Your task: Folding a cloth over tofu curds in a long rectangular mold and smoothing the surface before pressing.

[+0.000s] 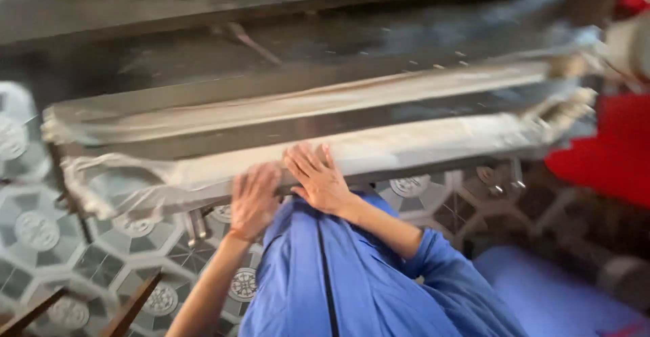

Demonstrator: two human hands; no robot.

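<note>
Two hands, left hand [254,198] and right hand [318,178], side by side with fingers spread flat, gripping nothing, pressing the near edge of the long plastic-wrapped metal frame [305,130] above the patterned tile floor [40,232].

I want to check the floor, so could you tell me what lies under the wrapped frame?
Under the wrapped frame, patterned floor tiles and metal brackets show; blue clothing hides the rest.

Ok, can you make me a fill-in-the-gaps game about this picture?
1. Both hands, the left hand and the right hand, press on a long ____ frame wrapped in clear plastic.
2. The person's sleeve is ____.
3. The floor tiles show round patterns in ____ and white.

Missing words: metal; blue; grey
</note>
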